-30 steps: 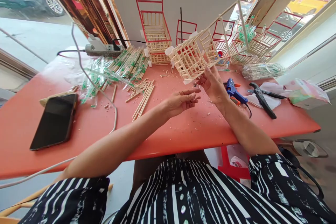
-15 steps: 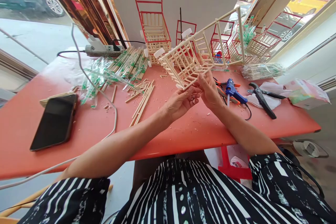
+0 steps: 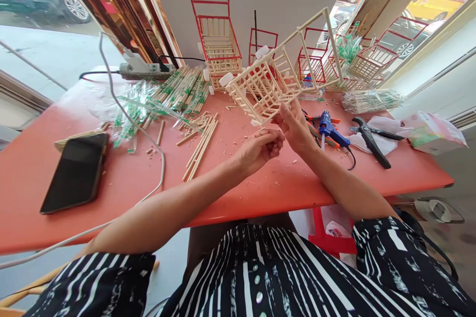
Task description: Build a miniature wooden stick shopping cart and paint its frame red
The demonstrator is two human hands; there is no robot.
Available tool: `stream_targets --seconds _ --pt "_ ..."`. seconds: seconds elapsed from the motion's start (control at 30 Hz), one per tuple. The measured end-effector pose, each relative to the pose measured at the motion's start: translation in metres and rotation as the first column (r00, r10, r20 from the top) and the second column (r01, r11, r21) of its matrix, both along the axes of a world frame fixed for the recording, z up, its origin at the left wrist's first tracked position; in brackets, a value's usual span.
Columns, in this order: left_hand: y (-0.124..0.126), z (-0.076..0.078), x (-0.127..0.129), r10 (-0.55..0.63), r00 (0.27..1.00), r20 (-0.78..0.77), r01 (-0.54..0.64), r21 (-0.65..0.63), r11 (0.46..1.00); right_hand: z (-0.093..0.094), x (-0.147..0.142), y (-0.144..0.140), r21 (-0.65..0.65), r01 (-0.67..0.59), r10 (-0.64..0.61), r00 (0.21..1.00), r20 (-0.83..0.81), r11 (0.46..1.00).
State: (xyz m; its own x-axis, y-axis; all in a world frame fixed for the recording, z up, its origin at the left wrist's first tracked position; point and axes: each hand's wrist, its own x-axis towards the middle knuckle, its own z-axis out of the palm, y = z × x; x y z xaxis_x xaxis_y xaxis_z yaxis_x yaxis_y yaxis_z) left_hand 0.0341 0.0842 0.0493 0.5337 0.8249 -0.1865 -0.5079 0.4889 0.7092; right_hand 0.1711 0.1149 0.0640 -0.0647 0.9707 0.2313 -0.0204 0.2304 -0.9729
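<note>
My right hand [image 3: 296, 129] grips the lower edge of a miniature cart [image 3: 279, 105] built from pale wooden sticks. The cart is held tilted above the table, its open frame handle pointing up to the right and its white wheels [image 3: 226, 79] at the upper left. Just below the basket, my left hand [image 3: 262, 149] is closed, fingers curled, beside the right hand and apart from the cart. Whether anything small is inside those fingers is hidden. Loose wooden sticks [image 3: 201, 151] lie on the table left of my left hand.
On the red table [image 3: 238, 193] are a phone [image 3: 76, 173], packaged sticks [image 3: 182, 89], a blue glue gun [image 3: 330, 129] and pliers [image 3: 372, 143]. A red-trimmed cart [image 3: 219, 44] stands behind, with others farther right. A white cable [image 3: 162, 163] crosses the left side.
My left hand has come off the cart's lower edge, dropped slightly and curled closed. The cart's handle end has swung a little to the left in my right hand.
</note>
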Motion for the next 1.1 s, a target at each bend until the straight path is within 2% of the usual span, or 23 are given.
stream_targets --seconds 0.03,0.1,0.17,0.2,0.27,0.3,0.33,0.37,0.47,0.53,0.63,0.7,0.8,0.9,0.97,1.03,1.1 --pt "-0.005 0.001 0.000 -0.086 0.995 -0.045 0.087 0.032 0.996 0.001 0.003 0.003 -0.002 0.012 -0.012 1.000 -0.020 1.000" --pt "-0.018 0.007 -0.001 -0.286 0.946 -0.151 0.304 0.118 0.945 0.003 0.009 0.009 -0.016 0.044 -0.045 0.998 -0.046 0.999" --pt "-0.033 0.018 -0.004 -0.501 0.817 -0.287 0.564 0.213 0.798 0.007 0.018 0.015 -0.030 0.072 -0.074 0.996 -0.044 0.997" --pt "-0.039 0.024 -0.006 -0.572 0.748 -0.336 0.656 0.239 0.716 0.009 0.023 0.018 -0.031 0.094 -0.095 0.995 -0.036 0.995" --pt "-0.046 0.035 -0.011 -0.588 0.711 -0.386 0.697 0.280 0.660 0.013 0.035 0.026 -0.026 0.152 -0.152 0.988 -0.019 0.988" --pt "-0.046 0.040 -0.013 -0.555 0.731 -0.398 0.676 0.305 0.671 0.014 0.041 0.029 -0.022 0.184 -0.184 0.983 -0.019 0.983" --pt "-0.044 0.044 -0.017 -0.503 0.767 -0.398 0.630 0.322 0.706 0.016 0.047 0.033 -0.016 0.210 -0.211 0.977 -0.026 0.978" --pt "-0.039 0.049 -0.021 -0.423 0.822 -0.382 0.549 0.331 0.767 0.017 0.053 0.036 -0.008 0.234 -0.235 0.971 -0.038 0.972" --pt "-0.015 0.062 -0.043 -0.179 0.938 -0.296 0.257 0.251 0.933 0.022 0.067 0.041 0.001 0.288 -0.288 0.955 -0.068 0.958" --pt "0.001 0.070 -0.065 0.056 0.968 -0.243 0.000 0.225 0.974 0.025 0.070 0.041 -0.025 0.274 -0.275 0.958 -0.085 0.961" --pt "0.023 0.070 -0.098 0.363 0.909 -0.203 -0.318 0.222 0.922 0.029 0.065 0.038 -0.069 0.173 -0.180 0.978 -0.104 0.982" --pt "0.037 0.059 -0.115 0.483 0.849 -0.212 -0.436 0.234 0.869 0.031 0.057 0.033 -0.090 0.117 -0.124 0.989 -0.079 0.989" --pt "0.056 0.032 -0.133 0.607 0.764 -0.221 -0.555 0.258 0.791 0.029 0.044 0.026 -0.149 0.029 -0.032 0.999 -0.016 0.988" --pt "0.068 0.010 -0.143 0.680 0.696 -0.231 -0.647 0.207 0.733 0.021 0.038 0.023 -0.230 -0.143 0.154 0.988 0.029 0.963" --pt "0.070 0.004 -0.147 0.697 0.685 -0.209 -0.678 0.167 0.716 0.013 0.038 0.023 -0.269 -0.219 0.242 0.969 0.055 0.938" --pt "0.068 0.005 -0.149 0.702 0.689 -0.181 -0.686 0.149 0.712 0.005 0.039 0.025 -0.306 -0.235 0.270 0.960 0.077 0.922" --pt "0.062 0.010 -0.146 0.696 0.700 -0.163 -0.681 0.143 0.718 0.000 0.039 0.026 -0.322 -0.175 0.211 0.974 0.081 0.930"
